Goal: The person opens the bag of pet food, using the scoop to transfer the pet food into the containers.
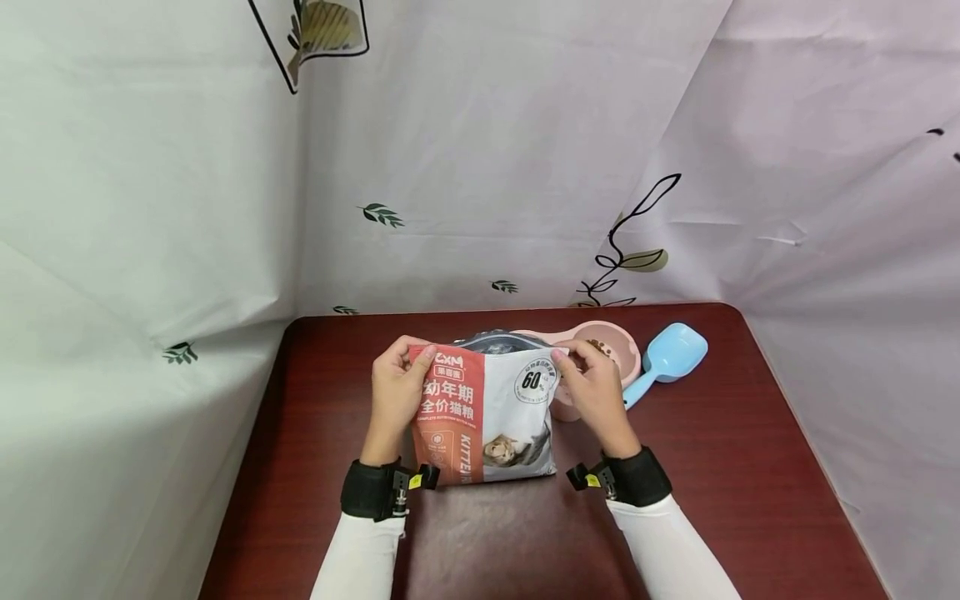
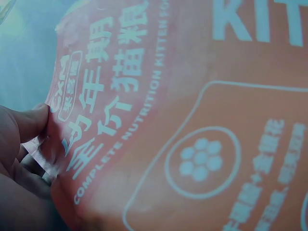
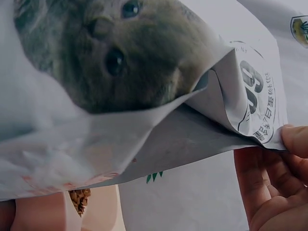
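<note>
A red and white bag of kitten food stands upright on the table, its top gaping a little so the dark lining shows. My left hand pinches the bag's upper left corner between thumb and fingers. At the upper right corner, my right hand pinches the edge the same way. The right wrist view shows that thumb on the front of the bag and the fingers behind. In the left wrist view the thumb presses on the red side. What lies inside the bag is hidden.
Behind the bag sits a pink double bowl, with brown kibble in its far cup; the bag and right hand cover part of it. A light blue scoop lies to the right on the dark red table. White cloth hangs behind.
</note>
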A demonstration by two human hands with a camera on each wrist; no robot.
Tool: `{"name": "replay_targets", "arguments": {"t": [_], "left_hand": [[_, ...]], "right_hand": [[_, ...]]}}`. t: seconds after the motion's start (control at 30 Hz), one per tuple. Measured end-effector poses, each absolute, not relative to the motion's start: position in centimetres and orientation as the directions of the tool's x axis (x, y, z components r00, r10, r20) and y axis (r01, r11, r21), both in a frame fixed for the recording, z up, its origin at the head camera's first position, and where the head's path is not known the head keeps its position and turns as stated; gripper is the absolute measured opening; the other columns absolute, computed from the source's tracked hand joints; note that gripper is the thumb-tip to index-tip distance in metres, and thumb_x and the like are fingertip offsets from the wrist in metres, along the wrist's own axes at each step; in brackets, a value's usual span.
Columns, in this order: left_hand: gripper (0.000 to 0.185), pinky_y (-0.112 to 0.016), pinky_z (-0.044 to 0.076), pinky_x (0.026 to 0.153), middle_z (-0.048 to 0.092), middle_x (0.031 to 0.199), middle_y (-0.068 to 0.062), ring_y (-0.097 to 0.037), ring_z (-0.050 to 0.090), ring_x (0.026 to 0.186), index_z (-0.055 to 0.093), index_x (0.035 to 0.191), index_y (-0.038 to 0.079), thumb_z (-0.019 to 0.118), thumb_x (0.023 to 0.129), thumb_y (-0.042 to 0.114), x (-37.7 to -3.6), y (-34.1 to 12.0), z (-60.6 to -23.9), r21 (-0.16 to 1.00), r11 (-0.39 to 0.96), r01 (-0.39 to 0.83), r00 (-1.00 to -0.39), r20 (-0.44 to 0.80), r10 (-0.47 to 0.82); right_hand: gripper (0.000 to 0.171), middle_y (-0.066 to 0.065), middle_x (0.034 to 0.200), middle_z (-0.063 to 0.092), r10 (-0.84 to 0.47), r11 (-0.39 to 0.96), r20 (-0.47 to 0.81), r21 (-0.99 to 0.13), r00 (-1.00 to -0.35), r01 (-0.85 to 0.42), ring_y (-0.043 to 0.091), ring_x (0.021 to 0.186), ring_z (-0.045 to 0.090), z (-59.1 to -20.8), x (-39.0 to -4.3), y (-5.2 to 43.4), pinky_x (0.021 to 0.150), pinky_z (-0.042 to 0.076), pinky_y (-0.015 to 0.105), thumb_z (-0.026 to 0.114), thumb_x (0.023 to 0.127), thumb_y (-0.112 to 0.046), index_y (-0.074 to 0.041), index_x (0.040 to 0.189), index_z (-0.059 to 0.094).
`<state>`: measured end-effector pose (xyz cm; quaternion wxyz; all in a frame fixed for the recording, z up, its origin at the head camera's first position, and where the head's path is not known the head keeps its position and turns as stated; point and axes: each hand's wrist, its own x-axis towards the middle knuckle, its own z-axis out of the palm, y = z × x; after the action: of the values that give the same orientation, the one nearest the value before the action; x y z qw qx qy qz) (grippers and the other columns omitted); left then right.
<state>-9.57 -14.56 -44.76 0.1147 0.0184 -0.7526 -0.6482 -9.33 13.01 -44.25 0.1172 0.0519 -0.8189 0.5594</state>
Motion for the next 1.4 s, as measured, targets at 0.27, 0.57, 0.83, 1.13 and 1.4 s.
{"name": "replay_targets", "arguments": {"t": [0.27, 0.57, 0.83, 1.13, 1.4], "left_hand": [[0.019, -0.025, 0.054, 0.052, 0.070, 0.082, -0.023, -0.010, 0.066, 0.059, 0.070, 0.105, -0.001, 0.065, 0.103, 0.018, -8.9, -14.6, -44.5, 0.978, 0.176, 0.110, -0.969, 0.145, -0.200], [0.019, -0.029, 0.057, 0.056, 0.069, 0.091, -0.026, -0.013, 0.069, 0.065, 0.069, 0.111, -0.001, 0.067, 0.101, 0.015, -8.9, -15.2, -44.3, 0.983, 0.115, 0.141, -0.983, 0.153, -0.105], [0.021, -0.032, 0.060, 0.060, 0.071, 0.093, -0.023, -0.020, 0.071, 0.069, 0.075, 0.104, 0.000, 0.075, 0.097, 0.020, -9.7, -15.7, -44.0, 0.981, 0.135, 0.139, -0.989, 0.145, -0.032], [0.019, -0.031, 0.058, 0.058, 0.071, 0.090, -0.022, -0.018, 0.069, 0.067, 0.075, 0.100, 0.003, 0.075, 0.097, 0.021, -9.4, -15.2, -43.7, 0.981, 0.170, 0.098, -0.990, 0.114, -0.083], [0.017, -0.032, 0.060, 0.061, 0.071, 0.096, -0.020, -0.019, 0.070, 0.071, 0.075, 0.106, 0.004, 0.076, 0.095, 0.018, -9.3, -15.3, -43.6, 0.977, 0.156, 0.145, -0.987, 0.153, -0.045]], "right_hand": [[0.011, 0.016, 0.074, 0.058, 0.050, 0.335, 0.233, -0.920, -0.971, -0.203, 0.004, 0.062, 0.046, -42.0, -8.8, 12.4, 0.059, 0.038, 0.018, 0.065, 0.100, -0.002, 0.006, 0.102, 0.072], [0.012, 0.028, 0.076, 0.059, 0.031, 0.312, 0.211, -0.931, -0.977, -0.191, 0.003, 0.059, 0.046, -42.2, -9.0, 12.3, 0.056, 0.039, 0.019, 0.064, 0.101, -0.004, 0.006, 0.100, 0.071], [0.013, 0.022, 0.074, 0.057, -0.003, 0.296, 0.191, -0.937, -0.982, -0.183, 0.004, 0.060, 0.046, -41.9, -9.0, 12.4, 0.056, 0.038, 0.019, 0.063, 0.102, -0.003, 0.007, 0.105, 0.071], [0.019, 0.021, 0.106, 0.068, -0.061, 0.294, 0.168, -0.939, -0.984, -0.179, 0.005, 0.076, 0.053, -41.6, -9.2, 12.0, 0.068, 0.043, 0.017, 0.065, 0.100, -0.002, 0.006, 0.116, 0.070], [0.006, 0.019, 0.087, 0.070, -0.007, 0.388, 0.285, -0.882, -0.958, -0.266, 0.010, 0.067, 0.048, -42.0, -9.4, 11.3, 0.062, 0.039, 0.022, 0.070, 0.095, 0.002, 0.006, 0.098, 0.073]]}}
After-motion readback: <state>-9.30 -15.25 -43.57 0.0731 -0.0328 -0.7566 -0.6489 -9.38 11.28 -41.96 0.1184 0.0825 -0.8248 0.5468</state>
